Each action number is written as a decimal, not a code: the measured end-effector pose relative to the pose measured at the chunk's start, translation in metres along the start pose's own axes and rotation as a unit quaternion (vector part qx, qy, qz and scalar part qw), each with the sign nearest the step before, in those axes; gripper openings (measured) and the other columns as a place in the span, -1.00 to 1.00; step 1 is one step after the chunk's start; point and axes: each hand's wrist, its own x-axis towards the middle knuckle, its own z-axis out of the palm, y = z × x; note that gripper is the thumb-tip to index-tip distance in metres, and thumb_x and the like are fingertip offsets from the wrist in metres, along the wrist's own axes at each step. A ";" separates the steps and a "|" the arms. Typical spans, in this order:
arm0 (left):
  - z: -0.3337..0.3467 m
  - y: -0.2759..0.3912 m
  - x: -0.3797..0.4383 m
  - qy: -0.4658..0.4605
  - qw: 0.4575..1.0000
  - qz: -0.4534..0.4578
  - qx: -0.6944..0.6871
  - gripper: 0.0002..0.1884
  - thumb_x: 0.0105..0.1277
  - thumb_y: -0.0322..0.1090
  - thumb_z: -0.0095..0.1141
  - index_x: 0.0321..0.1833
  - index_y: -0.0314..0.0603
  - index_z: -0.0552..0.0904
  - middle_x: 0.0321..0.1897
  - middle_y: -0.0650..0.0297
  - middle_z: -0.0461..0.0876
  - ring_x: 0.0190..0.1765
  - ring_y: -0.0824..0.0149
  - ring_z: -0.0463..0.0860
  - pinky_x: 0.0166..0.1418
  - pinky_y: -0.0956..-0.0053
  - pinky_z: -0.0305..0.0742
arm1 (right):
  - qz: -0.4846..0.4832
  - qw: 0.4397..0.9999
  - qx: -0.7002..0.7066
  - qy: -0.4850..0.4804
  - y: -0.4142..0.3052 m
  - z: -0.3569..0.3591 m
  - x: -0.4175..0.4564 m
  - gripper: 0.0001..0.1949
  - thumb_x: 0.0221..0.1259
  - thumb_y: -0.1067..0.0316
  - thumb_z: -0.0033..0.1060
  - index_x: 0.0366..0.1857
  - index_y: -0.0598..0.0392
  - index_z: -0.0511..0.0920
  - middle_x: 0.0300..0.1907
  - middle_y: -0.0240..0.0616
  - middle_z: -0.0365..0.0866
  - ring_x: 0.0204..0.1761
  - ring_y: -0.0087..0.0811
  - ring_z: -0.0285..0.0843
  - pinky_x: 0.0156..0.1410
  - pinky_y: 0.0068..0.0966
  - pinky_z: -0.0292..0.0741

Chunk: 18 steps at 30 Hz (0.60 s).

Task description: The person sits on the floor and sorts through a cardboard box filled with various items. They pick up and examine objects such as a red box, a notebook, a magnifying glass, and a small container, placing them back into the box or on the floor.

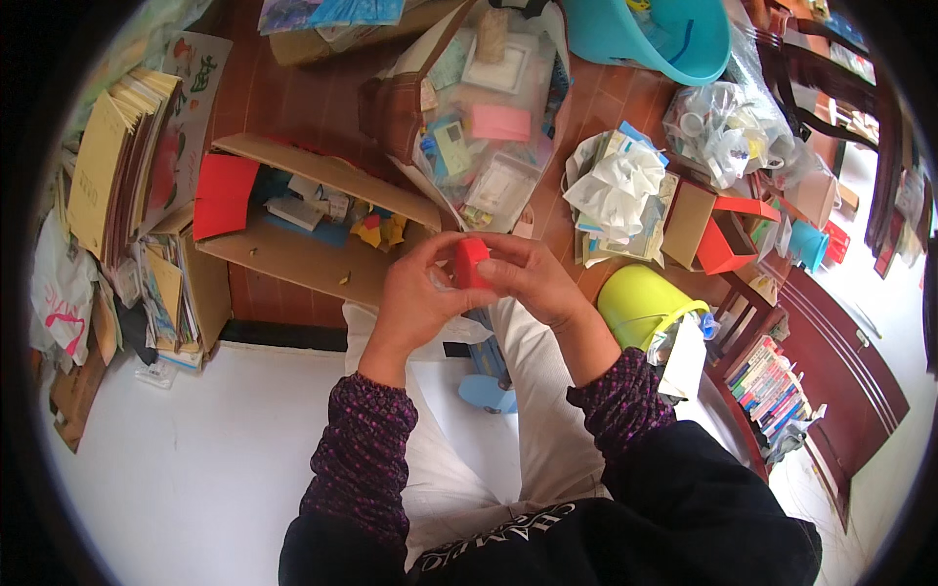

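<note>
Between both hands is a small red object [470, 262], perhaps a little box; the fingers cover part of it. My left hand [421, 289] has its fingers curled around its left side, and something clear shows beside them. On the right side, my right hand [538, 282] presses its thumb against the red face. Both hands are above my lap, close to the near edge of an open cardboard box [308, 267]. Inside that box lie a white packet [297, 212], crumpled yellow paper [377, 231] and other small items.
Ahead stands a large open bag [410, 110] full of clear containers and papers. A turquoise tub [703, 51] is behind it. To the right are a paper stack topped with crumpled white paper [619, 190], a lime-green bucket [634, 304] and red boxes [722, 242]. Folders [110, 176] crowd the left.
</note>
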 end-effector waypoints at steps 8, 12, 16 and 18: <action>0.001 -0.020 -0.001 0.018 0.990 0.038 -0.135 -0.28 -0.18 -0.45 0.39 0.15 -0.30 0.39 -0.05 0.25 0.52 -0.11 0.44 0.53 -0.02 0.57 0.47 | -0.014 0.996 -0.081 0.030 -0.009 0.006 0.005 -0.42 -0.09 0.22 0.40 0.05 0.20 0.40 -0.18 -0.22 0.54 -0.12 -0.46 0.48 0.03 -0.54 0.41; 0.006 -0.018 -0.002 0.038 0.985 0.099 -0.135 -0.30 -0.14 -0.39 0.41 0.13 -0.31 0.39 -0.12 0.23 0.54 -0.23 0.46 0.54 -0.19 0.59 0.50 | -0.069 0.985 -0.153 0.046 -0.015 0.011 0.003 -0.36 -0.16 0.31 0.42 0.09 0.22 0.32 -0.07 -0.15 0.48 -0.03 -0.40 0.45 0.08 -0.49 0.41; -0.004 -0.027 -0.005 -0.068 0.970 -0.023 -0.232 -0.24 -0.15 -0.13 0.43 0.14 -0.27 0.40 -0.16 0.25 0.54 -0.29 0.49 0.52 -0.30 0.61 0.45 | -0.193 0.925 -0.323 0.060 -0.025 0.021 -0.007 -0.33 -0.18 0.41 0.34 0.14 0.18 0.25 0.08 -0.10 0.36 0.10 -0.27 0.38 0.16 -0.45 0.36; -0.012 -0.038 -0.008 -0.136 0.943 -0.058 -0.297 -0.23 -0.14 -0.05 0.41 0.15 -0.25 0.40 -0.17 0.26 0.54 -0.29 0.50 0.50 -0.34 0.63 0.42 | -0.226 0.902 -0.366 0.029 -0.027 0.022 -0.008 -0.33 -0.17 0.45 0.30 0.16 0.16 0.23 0.13 -0.09 0.32 0.16 -0.22 0.33 0.20 -0.44 0.32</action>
